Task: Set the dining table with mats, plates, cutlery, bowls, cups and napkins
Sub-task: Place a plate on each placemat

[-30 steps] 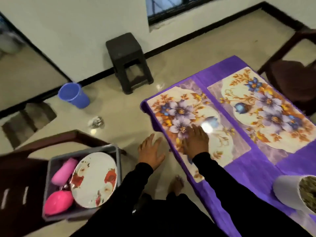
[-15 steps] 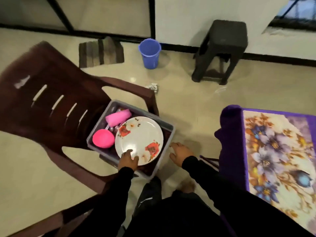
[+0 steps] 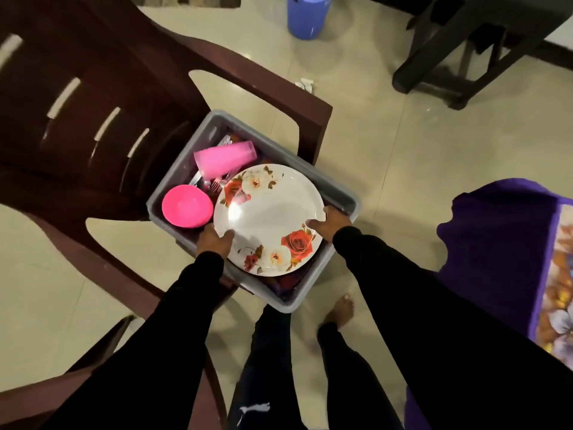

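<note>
A white plate (image 3: 269,217) with red and white roses lies on top of a grey tub (image 3: 336,184) that rests on a dark brown plastic chair (image 3: 102,119). My left hand (image 3: 214,242) grips the plate's near left rim. My right hand (image 3: 330,223) grips its right rim. Inside the tub, a pink bowl (image 3: 186,206) lies upside down and a pink cup (image 3: 224,159) lies on its side, with forks (image 3: 214,184) between them. At the right edge, the table's purple cloth (image 3: 496,243) carries a floral mat (image 3: 558,293).
A blue bucket (image 3: 307,15) stands on the tiled floor at the top. A dark stool (image 3: 483,41) stands at the upper right. A crumpled scrap (image 3: 305,85) lies on the floor beyond the chair. My bare foot (image 3: 339,311) is below the tub.
My view swung from the table to the chair and tub. My right hand left the floral mat and took the plate's right rim; my left hand took the left rim.
</note>
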